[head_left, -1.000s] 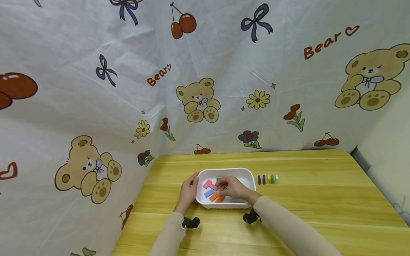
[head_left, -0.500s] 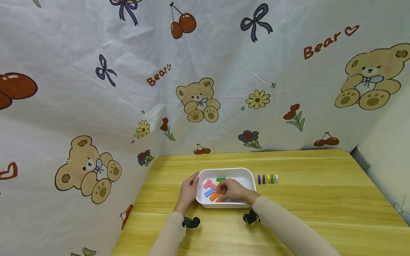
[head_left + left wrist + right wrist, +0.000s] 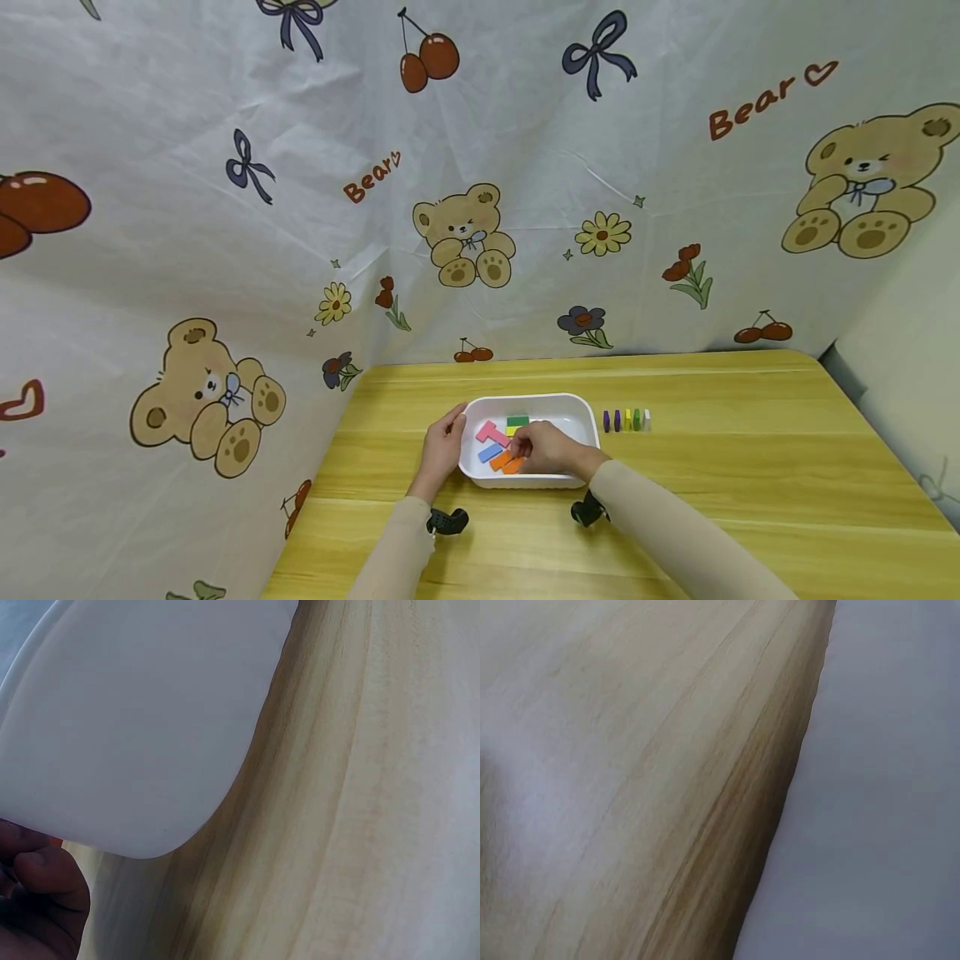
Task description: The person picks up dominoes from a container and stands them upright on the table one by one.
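Note:
A white plastic tray [image 3: 480,481] stands on the table, and my left hand [image 3: 441,446] grips its left end. The left wrist view shows the curled fingers [image 3: 52,877] against the tray's outer wall [image 3: 150,727]. My right hand [image 3: 551,448] is inside the tray, its fingers bent and pinching an orange block [image 3: 512,467], whose right end they cover. Another orange block [image 3: 498,459] lies touching it on the left. Nearby in the tray are a blue block [image 3: 491,452], pink blocks in a T shape [image 3: 491,432], a green block [image 3: 517,421] and a partly hidden yellow block [image 3: 512,431].
To the right of the tray, several small blocks stand upright in a row: purple [image 3: 607,421], yellow [image 3: 628,420], green [image 3: 637,419] and white [image 3: 647,419]. The wooden table [image 3: 720,475] meets a bear-print cloth [image 3: 525,317] at the back and left.
My right hand has shifted slightly right and down, uncovering the green and yellow blocks. The right orange block has turned and slid a little left. My left hand stays on the tray.

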Action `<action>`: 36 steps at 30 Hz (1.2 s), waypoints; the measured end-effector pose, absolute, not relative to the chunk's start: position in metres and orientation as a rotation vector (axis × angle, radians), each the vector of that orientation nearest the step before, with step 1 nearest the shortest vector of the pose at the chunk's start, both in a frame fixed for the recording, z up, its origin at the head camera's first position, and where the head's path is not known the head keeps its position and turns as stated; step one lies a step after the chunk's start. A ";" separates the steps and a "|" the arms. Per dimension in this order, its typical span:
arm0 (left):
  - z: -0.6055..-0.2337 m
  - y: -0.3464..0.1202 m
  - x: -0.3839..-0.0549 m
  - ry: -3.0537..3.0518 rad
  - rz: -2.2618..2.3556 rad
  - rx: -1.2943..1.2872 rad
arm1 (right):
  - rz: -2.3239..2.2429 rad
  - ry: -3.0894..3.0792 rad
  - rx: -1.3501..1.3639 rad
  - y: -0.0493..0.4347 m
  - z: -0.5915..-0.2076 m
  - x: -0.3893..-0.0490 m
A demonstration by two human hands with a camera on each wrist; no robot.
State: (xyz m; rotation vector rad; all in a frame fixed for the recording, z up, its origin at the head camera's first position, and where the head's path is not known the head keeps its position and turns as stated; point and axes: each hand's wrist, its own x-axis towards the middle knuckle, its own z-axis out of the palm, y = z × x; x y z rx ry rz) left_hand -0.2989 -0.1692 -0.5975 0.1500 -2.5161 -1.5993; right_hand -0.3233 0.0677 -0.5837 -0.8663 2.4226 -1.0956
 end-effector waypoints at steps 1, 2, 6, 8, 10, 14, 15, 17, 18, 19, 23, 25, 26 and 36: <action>-0.598 -0.169 -0.299 -2.517 -1.594 0.150 | -1.091 2.430 -0.874 0.068 -0.584 -0.324; -0.598 -0.169 -0.299 -2.520 -1.588 0.147 | -1.086 2.437 -0.882 0.069 -0.584 -0.324; -0.599 -0.169 -0.300 -2.520 -1.600 0.168 | -1.081 2.465 -0.899 0.071 -0.584 -0.325; -0.599 -0.169 -0.300 -2.519 -1.605 0.172 | -1.084 2.472 -0.902 0.072 -0.584 -0.325; -0.599 -0.169 -0.300 -2.516 -1.609 0.176 | -1.087 2.475 -0.897 0.071 -0.584 -0.325; -0.599 -0.169 -0.299 -2.514 -1.614 0.177 | -1.070 2.492 -0.882 0.069 -0.583 -0.323; -0.598 -0.169 -0.299 -2.514 -1.614 0.179 | -1.062 2.494 -0.872 0.069 -0.583 -0.323; -0.598 -0.168 -0.299 -2.515 -1.617 0.183 | -1.040 2.508 -0.858 0.069 -0.583 -0.324; -0.598 -0.168 -0.299 -2.515 -1.619 0.187 | -1.029 2.516 -0.854 0.069 -0.583 -0.324; -0.598 -0.168 -0.299 -2.515 -1.622 0.192 | -1.012 2.526 -0.846 0.070 -0.583 -0.325; -0.598 -0.167 -0.299 -2.510 -1.637 0.199 | -0.965 2.564 -0.809 0.071 -0.582 -0.326; -0.597 -0.167 -0.300 -2.508 -1.640 0.197 | -0.961 2.567 -0.798 0.071 -0.581 -0.325; -0.597 -0.167 -0.300 -2.506 -1.641 0.192 | -0.968 2.565 -0.797 0.071 -0.580 -0.325; -0.596 -0.167 -0.298 -2.516 -1.609 0.183 | -0.948 2.592 -0.869 0.067 -0.581 -0.323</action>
